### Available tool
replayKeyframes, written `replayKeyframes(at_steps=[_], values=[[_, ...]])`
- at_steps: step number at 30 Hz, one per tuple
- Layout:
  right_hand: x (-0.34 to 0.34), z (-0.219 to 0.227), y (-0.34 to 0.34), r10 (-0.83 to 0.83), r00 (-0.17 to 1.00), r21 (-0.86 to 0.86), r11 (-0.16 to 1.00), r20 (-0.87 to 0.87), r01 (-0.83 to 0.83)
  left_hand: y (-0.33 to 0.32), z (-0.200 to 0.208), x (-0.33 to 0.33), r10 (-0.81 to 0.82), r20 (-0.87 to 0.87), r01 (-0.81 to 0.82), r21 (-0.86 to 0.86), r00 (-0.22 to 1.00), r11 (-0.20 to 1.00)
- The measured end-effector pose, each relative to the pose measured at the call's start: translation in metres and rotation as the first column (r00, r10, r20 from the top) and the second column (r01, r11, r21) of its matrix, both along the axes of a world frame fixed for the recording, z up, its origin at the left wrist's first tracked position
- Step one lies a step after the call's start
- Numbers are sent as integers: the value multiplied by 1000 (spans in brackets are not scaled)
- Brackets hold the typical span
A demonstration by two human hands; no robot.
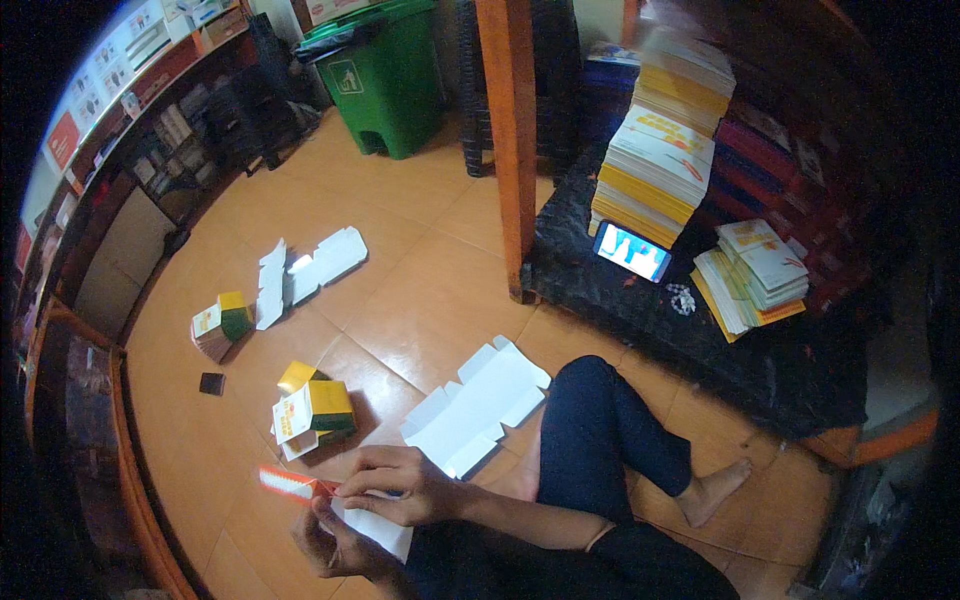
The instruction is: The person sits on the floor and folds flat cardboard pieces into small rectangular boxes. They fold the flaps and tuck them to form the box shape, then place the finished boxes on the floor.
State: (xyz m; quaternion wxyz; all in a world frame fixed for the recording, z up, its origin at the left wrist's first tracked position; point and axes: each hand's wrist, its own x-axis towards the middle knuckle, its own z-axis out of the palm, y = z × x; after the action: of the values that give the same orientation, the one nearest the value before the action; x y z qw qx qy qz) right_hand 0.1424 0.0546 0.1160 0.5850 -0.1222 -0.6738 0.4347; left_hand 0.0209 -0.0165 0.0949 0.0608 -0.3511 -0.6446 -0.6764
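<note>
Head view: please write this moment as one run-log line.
left hand: holding orange-edged white strip | right hand: pinching same strip | floor: flat white cardboard blanks, yellow-and-white card stacks

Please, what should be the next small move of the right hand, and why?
Perhaps the right hand should ease gently along the near end of the orange-white piece while the left hand steadies it: both hands meet there, and a white sheet shows between them.
</note>
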Motion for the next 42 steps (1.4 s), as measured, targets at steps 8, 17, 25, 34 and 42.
replayKeyframes(at_steps=[8,17,25,34,42], values=[[4,3,2,-97,995,44,994,-21,97,-3,4,18,-106,-115,106,-7,988,994],[-4,0,2,-187,982,-66,980,38,189,3,18,29,-73,-219,50,-110,973,993],[-20,5,1,-347,890,317,914,296,251,11,27,23,-124,-41,122,-53,991,991],[-1,1,9,-334,792,34,928,511,370,21,33,-28,-406,532,136,473,743,870],[-3,7,10,-408,850,106,912,333,397,17,23,8,-377,619,383,131,689,914]])
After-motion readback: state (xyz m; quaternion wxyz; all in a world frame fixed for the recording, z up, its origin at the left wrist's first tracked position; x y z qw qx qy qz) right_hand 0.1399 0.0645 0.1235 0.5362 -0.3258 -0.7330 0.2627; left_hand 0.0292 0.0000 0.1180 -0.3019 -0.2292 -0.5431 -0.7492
